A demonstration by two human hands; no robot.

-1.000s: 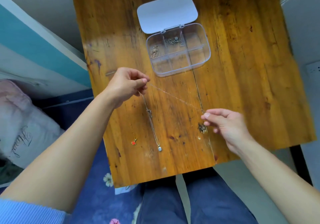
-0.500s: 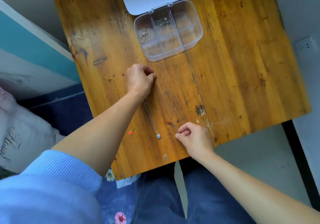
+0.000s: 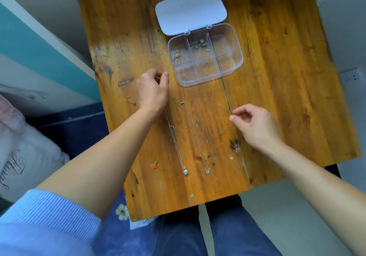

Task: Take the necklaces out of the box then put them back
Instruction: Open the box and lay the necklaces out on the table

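A clear compartment box (image 3: pixel 227 71) stands open at the table's back, its white lid (image 3: pixel 190 11) flipped away. A gold necklace (image 3: pixel 176 56) and a silver necklace (image 3: pixel 199 44) lie in its back compartments. Three necklaces lie stretched on the wood: a gold chain with a red heart pendant (image 3: pixel 154 165), a silver one with a square pendant (image 3: pixel 185 172), and a silver one with a blue pendant (image 3: pixel 207 171). My left hand (image 3: pixel 152 92) rests over the top of the middle chain, thumb and forefinger pinched. My right hand (image 3: pixel 255 125) hovers to the right, fingers loose, holding nothing.
The wooden table (image 3: pixel 287 97) has a dark knot (image 3: pixel 234 146) by my right wrist and a seam running from the box toward me. A pillow (image 3: pixel 23 156) lies on a blue floral cover at the left. My legs are under the table's front edge.
The blue-pendant necklace now lies straight on the table, free of both hands. My right hand has lifted off it and moved right. My left hand has shifted slightly left.
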